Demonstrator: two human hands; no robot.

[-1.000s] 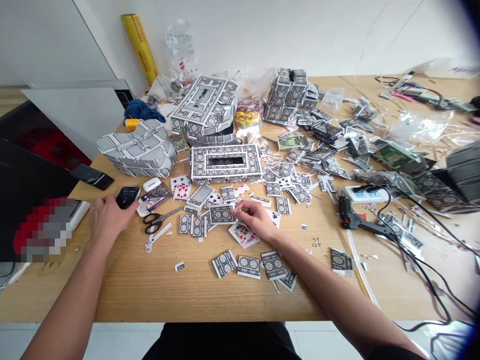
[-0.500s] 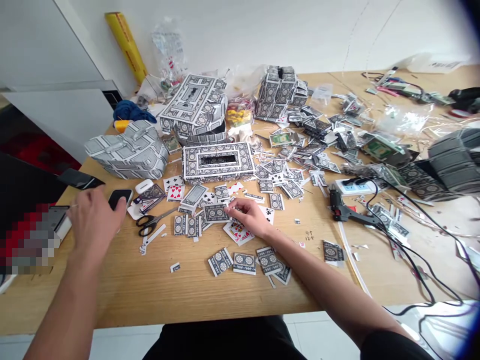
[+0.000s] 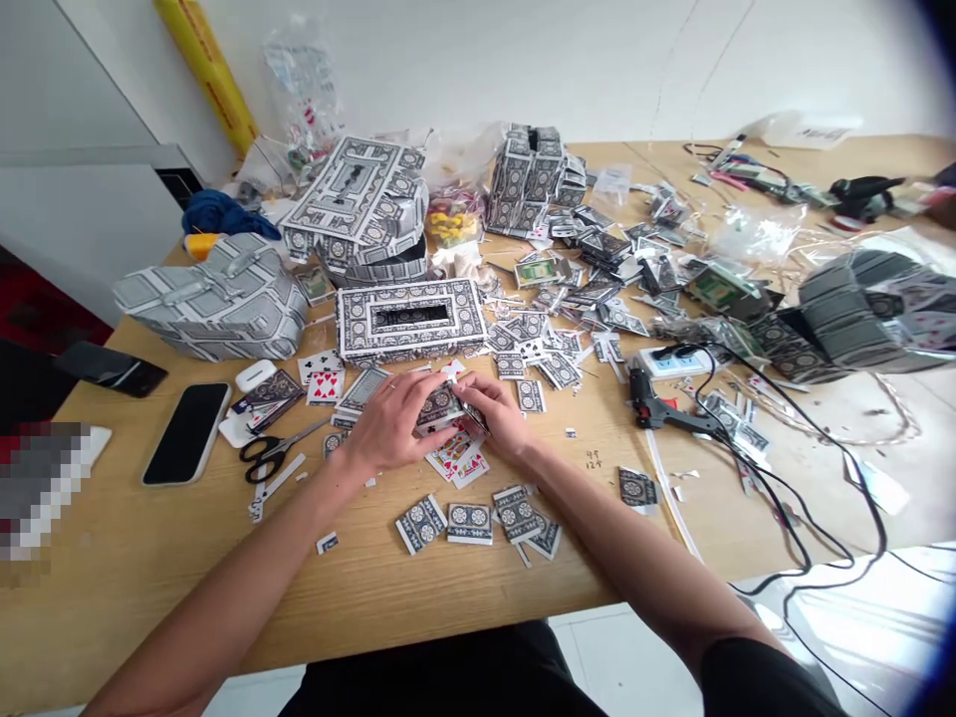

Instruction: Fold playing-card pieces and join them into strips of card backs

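Observation:
Near the middle of the table my left hand (image 3: 399, 418) has its thumb and fingers around a folded patterned card piece (image 3: 439, 402). Close on its right, my right hand (image 3: 497, 413) pinches a small card piece (image 3: 475, 416) at the first piece's edge. Face-up playing cards (image 3: 461, 461) lie just below both hands. Several folded card pieces (image 3: 470, 523) rest nearer the front edge. Behind the hands sits a rectangular card box (image 3: 410, 321) with a slot in its top. My palms and fingers partly hide both held pieces.
Black scissors (image 3: 273, 456) and a phone (image 3: 186, 434) lie to the left. A glue gun (image 3: 664, 403) and a power strip (image 3: 676, 363) with cables are on the right. Woven card baskets (image 3: 224, 299) and loose card pieces (image 3: 604, 249) spread across the back of the table (image 3: 358, 597).
My left hand has moved right from the phone to the card piece at the centre. The phone now lies uncovered. The view has shifted slightly right.

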